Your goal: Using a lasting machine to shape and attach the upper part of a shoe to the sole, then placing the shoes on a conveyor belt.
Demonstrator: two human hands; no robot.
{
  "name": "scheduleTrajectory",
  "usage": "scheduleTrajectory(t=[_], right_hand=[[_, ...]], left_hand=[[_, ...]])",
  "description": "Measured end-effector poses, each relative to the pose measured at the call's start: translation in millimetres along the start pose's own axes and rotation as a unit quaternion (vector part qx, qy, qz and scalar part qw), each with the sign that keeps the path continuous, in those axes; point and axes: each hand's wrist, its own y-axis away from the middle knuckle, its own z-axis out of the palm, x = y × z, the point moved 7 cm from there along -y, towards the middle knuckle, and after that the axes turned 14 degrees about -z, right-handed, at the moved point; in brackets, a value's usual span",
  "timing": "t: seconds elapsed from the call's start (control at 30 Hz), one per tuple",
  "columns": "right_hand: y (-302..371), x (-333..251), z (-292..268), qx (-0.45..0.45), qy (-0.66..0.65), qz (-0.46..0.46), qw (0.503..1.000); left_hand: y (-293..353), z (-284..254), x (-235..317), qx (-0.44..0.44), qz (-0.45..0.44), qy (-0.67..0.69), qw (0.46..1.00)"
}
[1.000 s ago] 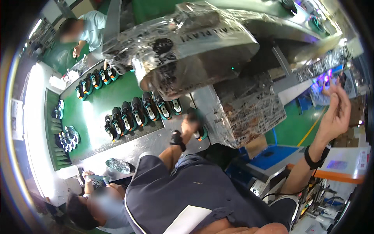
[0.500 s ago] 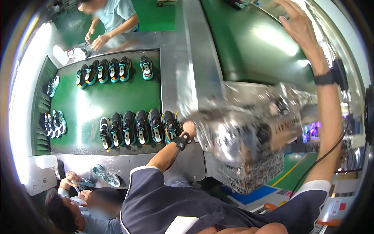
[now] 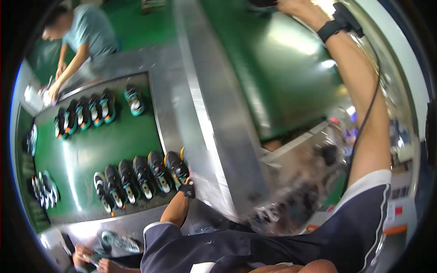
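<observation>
My right hand (image 3: 304, 11) reaches to the top edge over the far green belt (image 3: 291, 68). Its fingers are blurred and partly cut off, beside a dark shoe (image 3: 263, 2); I cannot tell whether they grip it. My left hand (image 3: 188, 180) is low in the middle, at the right end of a row of black sneakers (image 3: 142, 175) with teal and orange soles. It is right by the sneaker (image 3: 175, 164) near the row's end. A see-through, reflective layer hides part of this hand, so its fingers do not show clearly.
A metal divider (image 3: 214, 100) runs between the two belts. More sneakers (image 3: 82, 113) stand in a far row on the left belt (image 3: 91, 154). One co-worker (image 3: 93, 34) bends at the far left; another's hands (image 3: 91, 261) work at lower left beside a patterned sole (image 3: 120, 241).
My right hand has moved left and away from me, up to the dark shoe. The view has turned, so the sneaker rows sit further left and lower. My left hand stays by the near row.
</observation>
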Motion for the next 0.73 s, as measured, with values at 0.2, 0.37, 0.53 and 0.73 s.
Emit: scheduleTrajectory(t=[0.2, 0.37, 0.53, 0.73], right_hand=[[122.5, -22.7, -138.8, -0.129, -0.176, 0.281, 0.935], [297.0, -90.1, -342.2, 0.028, -0.190, 0.493, 0.849], [421.6, -256.6, -488.6, 0.088, -0.204, 0.671, 0.708], [498.7, -459.6, -632.8, 0.058, -0.151, 0.839, 0.520]], left_hand=[[10.8, 14.3, -7.9, -0.070, -0.005, -0.038, 0.997], [87.2, -34.4, 77.9, -0.127, 0.082, 0.103, 0.983], [273.0, -106.7, 287.0, -0.754, 0.047, 0.330, 0.565], [377.8, -76.4, 482.1, -0.711, 0.203, 0.416, 0.529]])
